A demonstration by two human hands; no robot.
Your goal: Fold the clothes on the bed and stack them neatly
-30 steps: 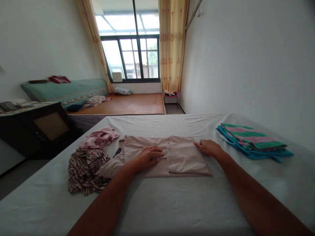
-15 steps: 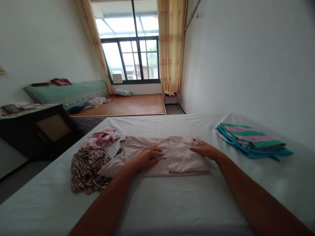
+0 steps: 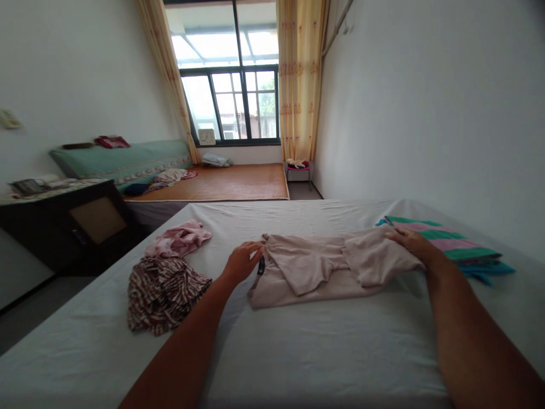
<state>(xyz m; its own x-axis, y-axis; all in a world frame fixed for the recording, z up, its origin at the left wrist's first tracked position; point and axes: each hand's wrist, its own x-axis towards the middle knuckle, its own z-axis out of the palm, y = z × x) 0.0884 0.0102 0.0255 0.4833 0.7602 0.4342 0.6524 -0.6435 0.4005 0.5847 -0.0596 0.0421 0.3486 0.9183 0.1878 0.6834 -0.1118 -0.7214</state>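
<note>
A pale pink shirt (image 3: 310, 264), partly folded lengthwise, stretches across the sheet in front of me. At its left end, beside a small dark label (image 3: 261, 266), my left hand (image 3: 246, 257) pinches the edge. My right hand (image 3: 411, 244) grips the opposite end, which is raised a little off the sheet; some of those fingers are hidden. A sleeve-like flap lies loosely over the middle. Left of the shirt sit a crumpled brown-and-white patterned garment (image 3: 164, 295) and a crumpled pink cloth (image 3: 176, 238).
Folded green-and-pink striped cloth (image 3: 451, 238) lies on blue cloth (image 3: 494, 275) just beyond my right hand. A pale sheet (image 3: 332, 352) covers the surface. Behind are a brown-matted bed (image 3: 242, 180), a dark cabinet (image 3: 97, 221) and a small stool (image 3: 298, 166).
My left hand has moved from the shirt's middle to its left end. My right hand has pulled the other end rightward and up. The whole shirt has shifted right, away from the patterned garment.
</note>
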